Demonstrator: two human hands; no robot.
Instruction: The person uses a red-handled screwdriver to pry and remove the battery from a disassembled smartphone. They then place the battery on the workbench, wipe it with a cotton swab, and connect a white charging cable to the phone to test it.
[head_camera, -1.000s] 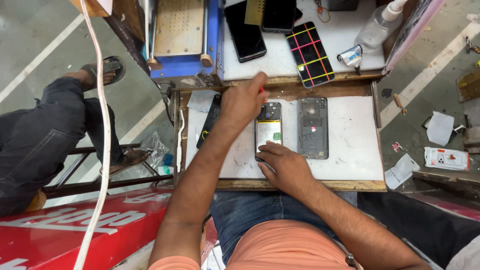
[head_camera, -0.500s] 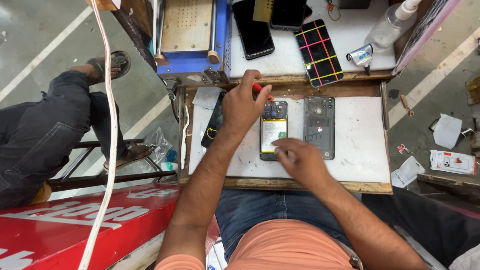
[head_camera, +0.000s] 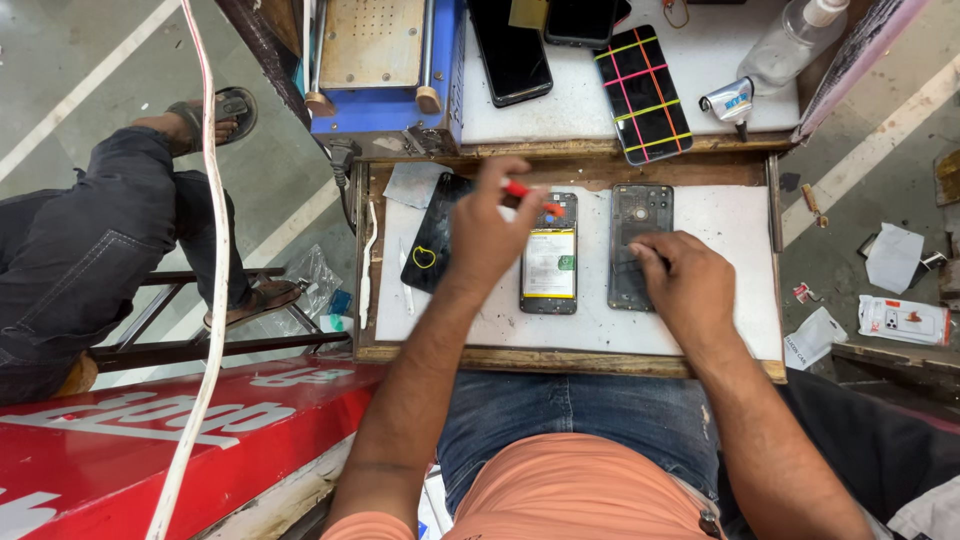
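Opened phone (head_camera: 549, 262) between hands; left hand (head_camera: 487, 232) pinches red tool (head_camera: 517, 189), right hand (head_camera: 688, 283) presses back cover (head_camera: 640, 215).

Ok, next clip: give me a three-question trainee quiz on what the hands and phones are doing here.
1. True or false: the left hand holds a red-handled tool over the top of the opened phone.
2. What do the right hand fingers rest on? A) the clear spray bottle B) the grey back cover C) the blue machine
3. Fill in: the phone with coloured grid lines lies on the ____ shelf, beyond the work board.

Key
1. True.
2. B; the cover lies flat, just right of the opened phone.
3. Upper (the far one).
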